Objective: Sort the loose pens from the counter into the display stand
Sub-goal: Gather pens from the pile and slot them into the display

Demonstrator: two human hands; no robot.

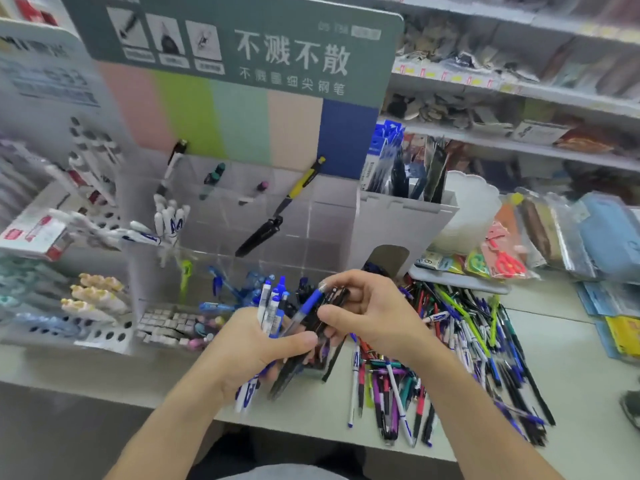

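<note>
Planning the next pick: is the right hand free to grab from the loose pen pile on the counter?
Probably not yet: the right hand is pinching a blue pen from the left hand bundle, though the pile lies open beside it.

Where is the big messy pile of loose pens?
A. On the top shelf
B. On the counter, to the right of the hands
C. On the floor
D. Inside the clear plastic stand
B: the heap of loose mixed-colour pens lies on the pale counter, to the right of the left hand and right hand, which both grip bunches of pens.
</note>
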